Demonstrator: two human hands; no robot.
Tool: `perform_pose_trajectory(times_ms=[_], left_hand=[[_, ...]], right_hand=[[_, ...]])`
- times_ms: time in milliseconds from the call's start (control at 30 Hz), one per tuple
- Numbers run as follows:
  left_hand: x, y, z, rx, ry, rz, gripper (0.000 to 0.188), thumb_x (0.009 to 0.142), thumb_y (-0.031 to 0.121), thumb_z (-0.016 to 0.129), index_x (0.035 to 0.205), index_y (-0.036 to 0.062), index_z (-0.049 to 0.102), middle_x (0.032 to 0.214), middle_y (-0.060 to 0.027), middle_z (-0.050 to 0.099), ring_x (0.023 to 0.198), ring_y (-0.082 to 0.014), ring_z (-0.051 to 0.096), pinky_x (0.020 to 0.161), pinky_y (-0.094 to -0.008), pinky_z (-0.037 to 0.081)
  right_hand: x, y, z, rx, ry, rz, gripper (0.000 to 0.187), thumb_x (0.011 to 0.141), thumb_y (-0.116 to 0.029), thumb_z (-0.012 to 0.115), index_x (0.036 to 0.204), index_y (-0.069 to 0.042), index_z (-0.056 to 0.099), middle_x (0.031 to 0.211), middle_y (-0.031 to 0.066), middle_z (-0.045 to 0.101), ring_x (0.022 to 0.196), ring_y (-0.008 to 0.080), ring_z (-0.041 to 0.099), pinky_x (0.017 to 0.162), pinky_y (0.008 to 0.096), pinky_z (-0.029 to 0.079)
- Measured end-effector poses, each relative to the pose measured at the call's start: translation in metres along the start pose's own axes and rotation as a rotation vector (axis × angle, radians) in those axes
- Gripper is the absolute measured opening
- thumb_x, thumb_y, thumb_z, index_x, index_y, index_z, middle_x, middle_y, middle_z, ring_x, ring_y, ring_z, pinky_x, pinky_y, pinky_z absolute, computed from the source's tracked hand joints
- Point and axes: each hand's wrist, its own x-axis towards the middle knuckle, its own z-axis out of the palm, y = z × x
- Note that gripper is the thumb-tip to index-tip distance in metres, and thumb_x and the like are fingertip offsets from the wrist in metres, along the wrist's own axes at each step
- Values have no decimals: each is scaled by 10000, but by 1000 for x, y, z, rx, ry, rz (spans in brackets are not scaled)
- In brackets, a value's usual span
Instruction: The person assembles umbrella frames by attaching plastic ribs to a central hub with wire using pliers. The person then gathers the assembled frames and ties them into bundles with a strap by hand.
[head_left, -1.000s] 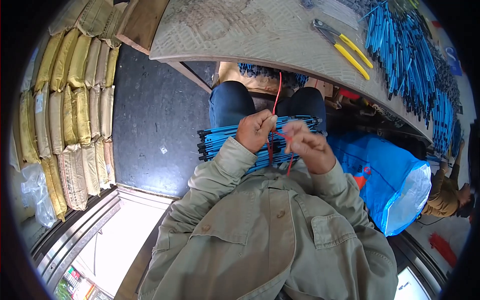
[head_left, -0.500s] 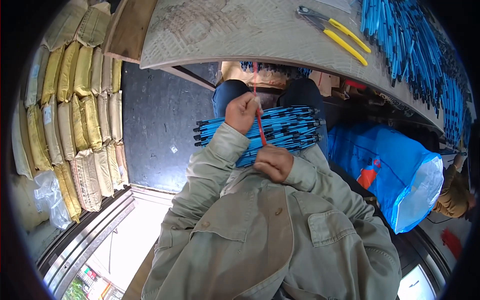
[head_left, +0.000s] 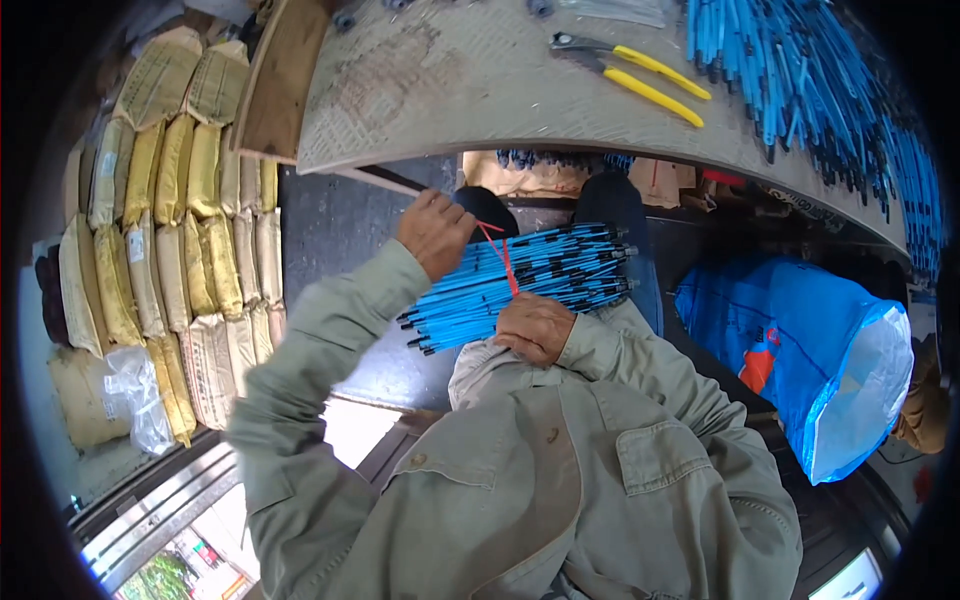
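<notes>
Across my lap lies a bundle of thin blue rods with black ends (head_left: 570, 262), tilted slightly. A red string (head_left: 509, 262) passes around its middle. My left hand (head_left: 437, 232) is closed on the string beyond the bundle's far left side, and the strand runs taut from its fingers to the bundle. Against the near side of the bundle, my right hand (head_left: 537, 328) is curled where the red string comes down. Its fingertips are hidden, but the string goes in under that hand.
Ahead is a worn table (head_left: 430, 100) with yellow-handled cutters (head_left: 655, 95) and a large heap of blue rods (head_left: 790, 90). A blue sack (head_left: 800, 350) stands at my right. Stacked yellow and tan packages (head_left: 190, 240) line the left side, beside a clear plastic bag (head_left: 140, 395).
My left hand has moved left, away from the bundle, drawing the string out sideways. The strand that ran up toward the table is gone from there. My right hand stays at the bundle.
</notes>
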Motion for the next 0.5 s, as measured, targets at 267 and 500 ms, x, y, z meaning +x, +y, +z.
perform_pose_trajectory(times_ms=[267, 500], left_hand=[[37, 36, 64, -1628, 234, -536, 200, 864, 182, 494, 775, 30, 588, 564, 15, 456, 455, -61, 394, 408, -219, 343], [-12, 84, 34, -1976, 98, -748, 189, 874, 168, 484, 789, 4, 522, 514, 41, 296, 394, -64, 264, 371, -221, 232]], right_hand=[[0, -8, -9, -39, 154, -170, 92, 791, -163, 552, 781, -71, 557, 732, 114, 529, 670, 319, 523, 564, 399, 404], [-15, -46, -40, 915, -242, 350, 259, 924, -238, 464, 751, -48, 501, 701, -25, 484, 653, 43, 418, 575, 242, 359]])
